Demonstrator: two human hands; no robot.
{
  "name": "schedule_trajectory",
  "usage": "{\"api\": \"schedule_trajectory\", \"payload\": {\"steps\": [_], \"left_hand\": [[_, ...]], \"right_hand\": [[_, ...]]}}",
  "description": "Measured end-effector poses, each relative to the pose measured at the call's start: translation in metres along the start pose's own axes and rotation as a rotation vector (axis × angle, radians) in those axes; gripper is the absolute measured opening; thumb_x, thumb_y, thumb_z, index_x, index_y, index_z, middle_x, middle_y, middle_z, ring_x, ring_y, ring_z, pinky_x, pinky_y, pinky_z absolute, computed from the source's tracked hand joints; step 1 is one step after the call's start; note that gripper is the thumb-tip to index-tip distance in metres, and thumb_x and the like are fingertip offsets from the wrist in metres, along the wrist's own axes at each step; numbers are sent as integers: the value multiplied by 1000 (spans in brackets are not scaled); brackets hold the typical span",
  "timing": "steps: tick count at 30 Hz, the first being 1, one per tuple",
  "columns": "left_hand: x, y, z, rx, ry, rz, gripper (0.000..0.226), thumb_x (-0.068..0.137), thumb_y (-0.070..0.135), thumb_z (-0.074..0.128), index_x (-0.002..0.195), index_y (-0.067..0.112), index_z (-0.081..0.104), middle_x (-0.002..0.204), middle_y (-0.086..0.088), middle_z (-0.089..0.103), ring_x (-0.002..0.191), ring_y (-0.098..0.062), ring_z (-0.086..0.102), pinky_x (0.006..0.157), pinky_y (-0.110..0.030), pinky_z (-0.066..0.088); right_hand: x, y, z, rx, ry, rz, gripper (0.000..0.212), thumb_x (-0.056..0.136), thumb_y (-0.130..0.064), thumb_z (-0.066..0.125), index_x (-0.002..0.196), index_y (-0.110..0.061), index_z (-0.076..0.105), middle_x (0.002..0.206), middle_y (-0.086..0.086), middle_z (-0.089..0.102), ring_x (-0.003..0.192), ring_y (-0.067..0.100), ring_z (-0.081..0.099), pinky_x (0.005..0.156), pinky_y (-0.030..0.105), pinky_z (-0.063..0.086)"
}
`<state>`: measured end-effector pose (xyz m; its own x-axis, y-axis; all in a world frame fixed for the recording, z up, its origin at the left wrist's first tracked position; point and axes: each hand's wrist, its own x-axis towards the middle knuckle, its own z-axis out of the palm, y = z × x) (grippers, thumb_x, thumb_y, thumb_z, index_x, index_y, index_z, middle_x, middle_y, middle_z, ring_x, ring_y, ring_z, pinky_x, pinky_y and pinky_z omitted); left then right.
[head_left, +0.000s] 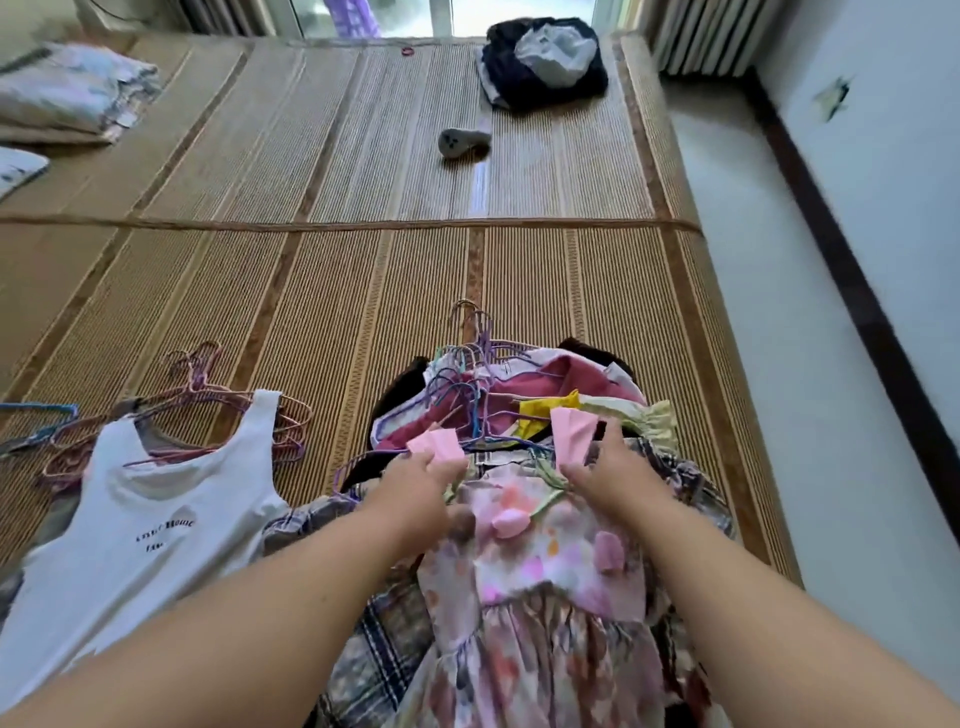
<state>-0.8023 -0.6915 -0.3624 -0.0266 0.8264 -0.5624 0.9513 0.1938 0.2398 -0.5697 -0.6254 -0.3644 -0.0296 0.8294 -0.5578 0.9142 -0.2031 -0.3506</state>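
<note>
While I am looking down over the straw mat (311, 156), both of my hands are reaching to the top of a flowered dress (540, 571).

Item one, the dress: it is lying flat on a heap of clothes just in front of me. It is pink and blotched, with its gathered skirt running toward me and its two pink shoulder straps pointing away.

My left hand (415, 488) is curling its fingers round the left strap (439, 446) and pinching it at the shoulder. My right hand (608, 473) is gripping the right strap (571, 431) in the same way, and that strap is standing up past my fingertips.

Item two: a checked garment (384, 649) is lying under the dress and showing along both its sides.

Item three: a tangle of purple and blue wire hangers (467, 374) is sitting just beyond the straps, mixed in with maroon, yellow and cream clothes.

Item four: a white vest (135, 519) with dark lettering is lying to my left, near the checked garment. A bunch of pink hangers (208, 395) is lying at its neck.

Item five: a small grey thing (462, 141) is lying alone in the middle of the mat; I cannot tell what it is.

Item six: a dark bundle (545, 78) is sitting at the far edge of the mat, and a pale plastic bag (558, 49) is resting on it.

Item seven: folded bedding (72, 88) is lying at the far left.
</note>
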Motion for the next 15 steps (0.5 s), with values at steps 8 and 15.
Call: {"api": "schedule_trajectory", "payload": {"steps": [8,15], "left_hand": [[-7,2,19,41,-106,38,67,84,63,50,144,46,25,158,-2,14,141,-28,21,114,-46,24],[-37,-18,-39,-122,287,-72,77,89,58,45,149,35,3,157,5,2,144,-20,1,115,-49,6]], "right_hand": [[20,-9,9,162,137,-9,39,87,-46,53,118,-23,58,119,10,64,108,31,58,80,32,41],[-33,-24,-40,426,314,-297,34,83,-29,67,116,-21,64,92,-4,66,84,17,62,71,31,47]]}}
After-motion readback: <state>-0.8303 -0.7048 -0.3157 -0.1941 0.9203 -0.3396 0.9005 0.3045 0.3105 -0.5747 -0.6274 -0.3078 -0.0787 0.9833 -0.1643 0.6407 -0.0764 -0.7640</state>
